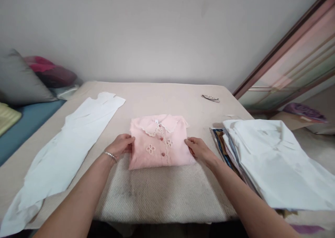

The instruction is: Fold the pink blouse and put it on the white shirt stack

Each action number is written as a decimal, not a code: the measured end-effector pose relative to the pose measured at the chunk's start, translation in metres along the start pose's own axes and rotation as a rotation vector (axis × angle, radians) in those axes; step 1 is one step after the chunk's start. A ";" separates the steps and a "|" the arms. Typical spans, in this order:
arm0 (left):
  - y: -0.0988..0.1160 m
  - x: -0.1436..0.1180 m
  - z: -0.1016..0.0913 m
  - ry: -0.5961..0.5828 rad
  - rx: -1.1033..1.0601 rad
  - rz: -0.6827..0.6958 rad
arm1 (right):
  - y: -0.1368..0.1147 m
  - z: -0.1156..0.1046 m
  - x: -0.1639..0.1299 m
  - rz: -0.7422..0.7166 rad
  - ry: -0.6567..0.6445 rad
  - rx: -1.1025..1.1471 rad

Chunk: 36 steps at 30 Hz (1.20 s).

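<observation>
A long white fabric piece [70, 140] is laid at the left of the bench [162, 192], the folded pink shirt [159, 140] at its middle is gripped at either edge by the left hand [120, 145] and right hand [199, 149], and a stack of white shirts [274, 161] is seen at the right.

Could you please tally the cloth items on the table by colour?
Pink: 1, the folded blouse, with the left hand and right hand at its sides.
White: 2, the long cloth on the left and the top shirt of the right stack.
Total: 3.
</observation>
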<state>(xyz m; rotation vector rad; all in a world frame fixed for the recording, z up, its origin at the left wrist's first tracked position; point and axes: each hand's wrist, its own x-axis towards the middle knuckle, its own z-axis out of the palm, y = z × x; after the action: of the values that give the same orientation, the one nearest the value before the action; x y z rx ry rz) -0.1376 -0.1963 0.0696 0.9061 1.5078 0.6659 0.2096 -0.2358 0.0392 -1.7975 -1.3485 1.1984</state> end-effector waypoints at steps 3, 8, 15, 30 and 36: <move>0.000 -0.005 0.001 -0.143 -0.023 -0.073 | 0.001 0.003 -0.002 -0.051 0.013 -0.060; 0.006 -0.007 -0.007 0.066 0.371 0.001 | -0.006 -0.005 0.009 -0.066 0.065 -0.444; 0.059 -0.011 0.094 0.292 0.751 0.691 | -0.018 -0.009 0.015 -0.068 0.076 -0.512; 0.064 0.083 0.213 0.066 0.843 0.493 | -0.007 -0.040 0.021 -0.107 0.310 -0.469; 0.055 0.090 0.206 0.019 0.559 0.483 | -0.006 -0.023 0.043 -0.298 0.189 0.118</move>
<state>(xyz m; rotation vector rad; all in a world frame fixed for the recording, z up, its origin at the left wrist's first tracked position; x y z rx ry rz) 0.0744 -0.1092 0.0377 1.7297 1.5286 0.5968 0.2311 -0.1917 0.0403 -1.5222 -1.3486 0.9057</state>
